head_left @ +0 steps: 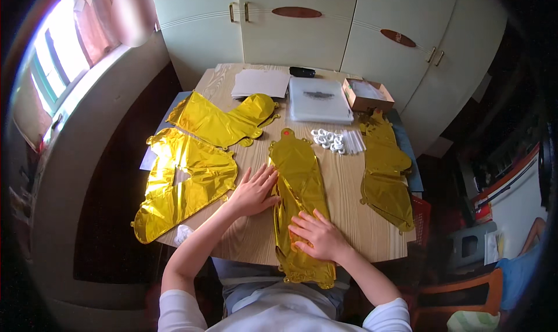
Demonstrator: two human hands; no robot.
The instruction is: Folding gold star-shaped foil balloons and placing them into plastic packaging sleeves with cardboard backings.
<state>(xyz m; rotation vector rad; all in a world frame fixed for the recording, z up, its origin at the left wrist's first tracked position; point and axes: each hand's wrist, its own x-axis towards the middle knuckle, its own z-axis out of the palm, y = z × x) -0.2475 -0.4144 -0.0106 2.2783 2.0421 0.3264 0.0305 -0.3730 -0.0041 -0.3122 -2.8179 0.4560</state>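
Pressing flat on the long gold foil balloon (297, 198) at the table's near centre, the left hand (253, 191) rests with fingers spread at its left edge and the right hand (317, 236) lies open-palmed on its lower part, neither grasping. Even outward strokes would best smooth the foil without creasing. A clear flat packet stack (319, 98) and an open brown box (367, 95) sit far right, white sheets (261, 83) far centre.

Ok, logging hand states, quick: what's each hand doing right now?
Left hand: open, flat, fingertips on the gold foil balloon.
Right hand: open, pressing flat on the same balloon.
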